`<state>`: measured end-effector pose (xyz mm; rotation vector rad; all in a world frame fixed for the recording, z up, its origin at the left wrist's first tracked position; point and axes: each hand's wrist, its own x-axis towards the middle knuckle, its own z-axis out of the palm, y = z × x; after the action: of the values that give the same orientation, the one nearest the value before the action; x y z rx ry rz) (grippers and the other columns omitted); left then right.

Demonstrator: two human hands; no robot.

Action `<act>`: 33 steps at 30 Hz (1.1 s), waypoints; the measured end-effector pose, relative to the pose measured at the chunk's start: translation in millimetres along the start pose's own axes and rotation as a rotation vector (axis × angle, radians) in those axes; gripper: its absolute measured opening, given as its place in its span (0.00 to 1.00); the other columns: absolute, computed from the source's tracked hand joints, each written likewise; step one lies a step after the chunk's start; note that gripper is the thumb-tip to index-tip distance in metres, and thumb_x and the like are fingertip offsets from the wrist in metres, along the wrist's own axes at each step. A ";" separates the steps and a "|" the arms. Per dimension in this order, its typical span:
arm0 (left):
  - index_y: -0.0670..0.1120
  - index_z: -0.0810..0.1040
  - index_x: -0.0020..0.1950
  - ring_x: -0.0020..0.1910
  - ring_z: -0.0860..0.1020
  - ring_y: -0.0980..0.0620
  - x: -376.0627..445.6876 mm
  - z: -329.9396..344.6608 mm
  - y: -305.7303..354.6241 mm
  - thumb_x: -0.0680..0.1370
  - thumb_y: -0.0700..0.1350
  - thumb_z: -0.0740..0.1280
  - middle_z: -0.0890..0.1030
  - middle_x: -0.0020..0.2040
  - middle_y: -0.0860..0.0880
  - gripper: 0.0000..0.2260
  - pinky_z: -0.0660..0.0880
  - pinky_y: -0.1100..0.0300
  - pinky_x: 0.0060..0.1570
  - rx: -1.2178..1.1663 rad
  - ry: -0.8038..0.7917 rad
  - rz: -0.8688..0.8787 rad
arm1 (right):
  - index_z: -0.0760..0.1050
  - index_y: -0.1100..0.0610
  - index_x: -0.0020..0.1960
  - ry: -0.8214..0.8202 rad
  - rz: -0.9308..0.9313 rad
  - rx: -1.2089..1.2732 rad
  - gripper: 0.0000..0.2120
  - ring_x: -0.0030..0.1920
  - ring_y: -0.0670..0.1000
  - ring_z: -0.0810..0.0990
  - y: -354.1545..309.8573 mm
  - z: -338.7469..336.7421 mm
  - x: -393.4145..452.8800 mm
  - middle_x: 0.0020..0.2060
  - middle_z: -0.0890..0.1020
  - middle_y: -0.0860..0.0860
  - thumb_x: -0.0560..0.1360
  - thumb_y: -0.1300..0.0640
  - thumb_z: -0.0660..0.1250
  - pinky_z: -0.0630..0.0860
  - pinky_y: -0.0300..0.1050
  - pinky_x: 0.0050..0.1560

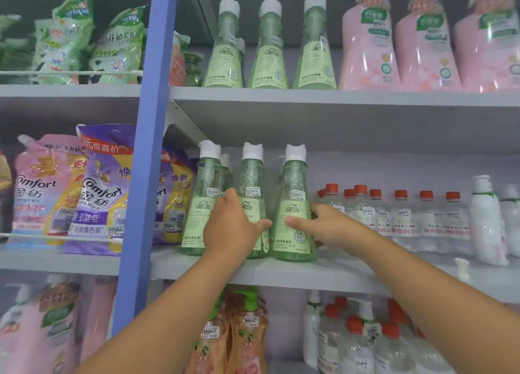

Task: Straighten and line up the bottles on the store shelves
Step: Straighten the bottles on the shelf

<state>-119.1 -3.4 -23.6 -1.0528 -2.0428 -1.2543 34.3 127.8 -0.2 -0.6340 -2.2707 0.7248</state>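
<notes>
Both hands reach up to the middle shelf (pixel 323 272), where three green bottles with white caps stand upright in a front row, a fourth partly hidden behind the left one. The left hand (pixel 230 227) wraps around the middle green bottle (pixel 251 182), fingers curled round its left side and thumb stretched across its label toward the right, so the hand covers most of the bottle's lower half. The right hand (pixel 323 223) grips the right green bottle (pixel 292 205), thumb pressed on the front label and fingers tucked behind its right side. The left green bottle (pixel 201 202) stands free, just beside the left hand's knuckles. Close to the right of the held bottle crowds a group of clear bottles with red caps (pixel 402 219), the nearest ones touching or almost touching the right hand's fingers; whether they touch cannot be told. Further right stand white pump bottles (pixel 486 221). Left of the blue upright post (pixel 146 148) lean purple and pink refill pouches (pixel 92 191) behind a thin rail. On the upper shelf (pixel 337 95) three more green bottles (pixel 268 47) line up beside large pink bottles (pixel 422 41). Below, orange pump bottles (pixel 247 331) and more red-capped clear bottles sit under the forearms.
</notes>
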 end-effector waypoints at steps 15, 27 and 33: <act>0.49 0.64 0.72 0.58 0.79 0.46 -8.7 2.8 -6.8 0.71 0.64 0.75 0.76 0.65 0.51 0.38 0.78 0.51 0.47 0.045 0.008 0.010 | 0.75 0.47 0.65 -0.074 -0.024 0.027 0.25 0.52 0.47 0.85 3.8 -7.3 6.5 0.54 0.85 0.44 0.72 0.43 0.77 0.83 0.46 0.49; 0.51 0.72 0.66 0.59 0.80 0.46 15.4 -33.3 -67.5 0.71 0.59 0.78 0.80 0.62 0.51 0.29 0.77 0.47 0.61 -0.294 -0.030 -0.234 | 0.70 0.47 0.69 0.038 -0.011 0.111 0.32 0.53 0.44 0.83 14.1 16.8 -5.1 0.55 0.83 0.42 0.70 0.41 0.78 0.79 0.42 0.50; 0.56 0.71 0.57 0.48 0.83 0.51 15.7 -33.7 -76.2 0.74 0.53 0.77 0.82 0.51 0.54 0.18 0.81 0.50 0.53 -0.342 -0.079 -0.209 | 0.69 0.48 0.70 0.084 -0.007 0.076 0.35 0.53 0.44 0.82 13.6 19.7 -7.2 0.56 0.82 0.42 0.69 0.39 0.78 0.78 0.43 0.50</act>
<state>-189.8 -48.8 -35.0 -1.0702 -2.0870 -1.7418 28.3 127.1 -24.5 -0.6094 -2.1570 0.7634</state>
